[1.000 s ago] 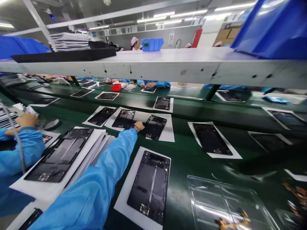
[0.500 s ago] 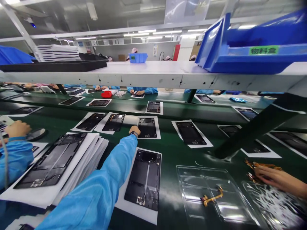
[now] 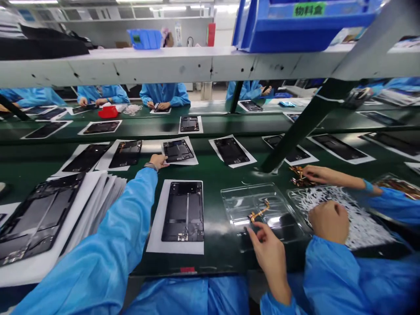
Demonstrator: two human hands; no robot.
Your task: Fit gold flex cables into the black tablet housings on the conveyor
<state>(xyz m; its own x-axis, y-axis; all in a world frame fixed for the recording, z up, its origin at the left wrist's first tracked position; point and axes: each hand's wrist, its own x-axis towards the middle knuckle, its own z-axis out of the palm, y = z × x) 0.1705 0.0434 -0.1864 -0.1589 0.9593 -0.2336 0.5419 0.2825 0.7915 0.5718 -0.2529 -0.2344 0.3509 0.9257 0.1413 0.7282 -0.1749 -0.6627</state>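
My left hand [image 3: 159,161] reaches far across the green belt [image 3: 216,175]. Its fingers are curled on the left edge of a white sheet [image 3: 193,161] that carries a dark tablet frame [image 3: 178,150]. My right hand [image 3: 267,247] hovers low at the near edge of a clear plastic tray [image 3: 236,201]. Its fingers are apart and hold nothing, with the fingertips just short of an orange flex cable [image 3: 259,213] lying in the tray. Another tablet frame [image 3: 183,211] on its own sheet lies between my two arms.
At the right a co-worker in blue sleeves has one fist [image 3: 328,221] over a tray of white strips [image 3: 357,218] and one hand [image 3: 316,174] on orange cables. A stack of sheets with a frame [image 3: 36,218] lies at the left. A slanted post [image 3: 295,131] and a shelf [image 3: 197,65] cross overhead.
The view has swung right and down. My right hand has come into view at the clear tray. My left hand stays at the sheet's edge, and the frame on it has turned.
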